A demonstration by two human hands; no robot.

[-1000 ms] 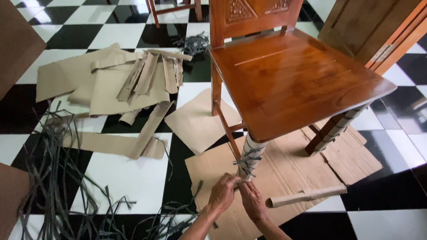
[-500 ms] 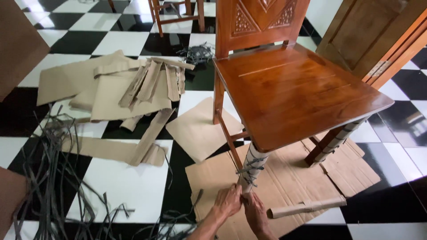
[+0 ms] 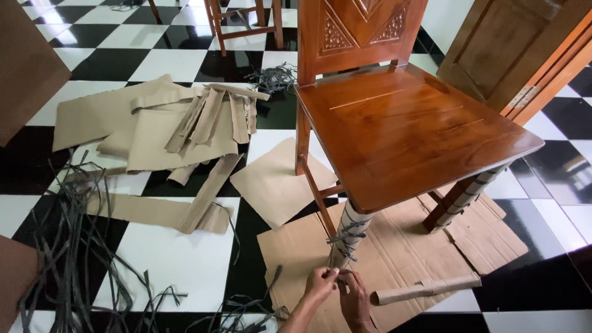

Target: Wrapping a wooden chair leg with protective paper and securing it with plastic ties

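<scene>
Straps (image 3: 68,246), dark and tangled, litter the checkered floor (image 3: 185,253) at far left. Next come loose cardboard strips (image 3: 203,117) heaped on paper sheets, then a flat cardboard sheet (image 3: 407,246) under the chair (image 3: 407,129). No box, bin or other container shows anywhere, so nothing is held in one.

Left hand (image 3: 320,285) and right hand (image 3: 353,295) meet low at the near front leg (image 3: 346,237), which is wrapped in pale card and bound with dark strap. The fingers are pinched narrow on what looks like a strap end at the wrap's foot, though the grip itself is too small to read surely.

A slack pull could let the wrap slide down or the knot loosen, I judge. A cardboard roll (image 3: 425,287) lies just right of the hands; the far front leg (image 3: 464,196) is wrapped as well.
</scene>
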